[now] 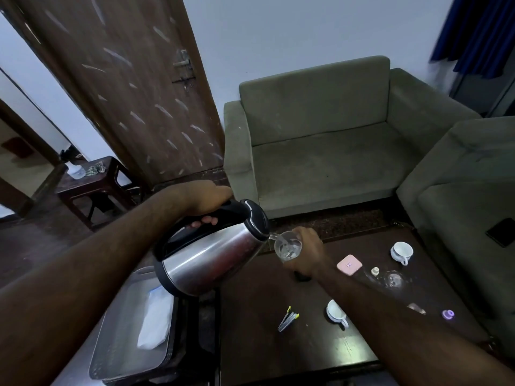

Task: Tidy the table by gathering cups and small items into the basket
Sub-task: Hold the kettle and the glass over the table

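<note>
The glass [288, 245], gripped in the right hand [308, 253], should stay level under the spout while the left hand [207, 200], closed on the kettle [211, 252] handle, tips gently.

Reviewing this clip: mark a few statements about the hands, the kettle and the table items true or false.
1. The left hand grips the kettle by its black handle. True.
2. The kettle stands upright on the table. False: it is tilted, spout toward the glass.
3. The right hand holds the glass at the spout. True.
4. Both white cups, far and near, are stacked together. False: they sit apart on the table.
5. A pink square item lies on the sofa. False: it lies on the table.
</note>
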`<action>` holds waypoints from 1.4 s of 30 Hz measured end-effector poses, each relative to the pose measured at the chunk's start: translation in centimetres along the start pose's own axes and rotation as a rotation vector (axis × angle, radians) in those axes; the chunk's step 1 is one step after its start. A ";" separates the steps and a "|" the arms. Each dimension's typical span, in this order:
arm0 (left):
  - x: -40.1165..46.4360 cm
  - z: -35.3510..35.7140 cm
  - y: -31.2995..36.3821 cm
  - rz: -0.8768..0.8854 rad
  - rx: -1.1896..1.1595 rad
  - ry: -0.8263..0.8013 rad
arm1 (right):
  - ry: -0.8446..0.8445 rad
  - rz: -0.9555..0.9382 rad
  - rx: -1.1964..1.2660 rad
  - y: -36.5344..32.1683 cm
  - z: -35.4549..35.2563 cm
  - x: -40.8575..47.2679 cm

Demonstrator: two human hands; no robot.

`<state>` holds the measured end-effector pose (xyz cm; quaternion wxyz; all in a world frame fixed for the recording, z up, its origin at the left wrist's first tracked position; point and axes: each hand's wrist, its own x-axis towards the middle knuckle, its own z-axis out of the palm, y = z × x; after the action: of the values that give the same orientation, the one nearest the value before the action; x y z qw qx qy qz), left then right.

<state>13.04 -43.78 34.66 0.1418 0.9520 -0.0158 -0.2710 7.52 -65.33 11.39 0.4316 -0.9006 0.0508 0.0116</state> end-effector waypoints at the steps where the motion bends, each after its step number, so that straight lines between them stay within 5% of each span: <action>1: 0.0 -0.2 0.1 -0.001 0.004 0.000 | 0.007 -0.003 0.003 0.0 0.1 0.0; 21: 0.4 -1.5 -0.5 0.032 0.052 -0.015 | 0.013 0.027 -0.001 1.4 1.6 0.9; 42: 1.3 4.8 -4.8 0.082 -0.124 -0.007 | -0.009 -0.071 0.033 -0.5 2.5 0.4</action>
<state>11.44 -40.57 28.75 0.2115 0.9390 -0.0382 -0.2685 8.01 -63.16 10.18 0.4469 -0.8944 0.0169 -0.0005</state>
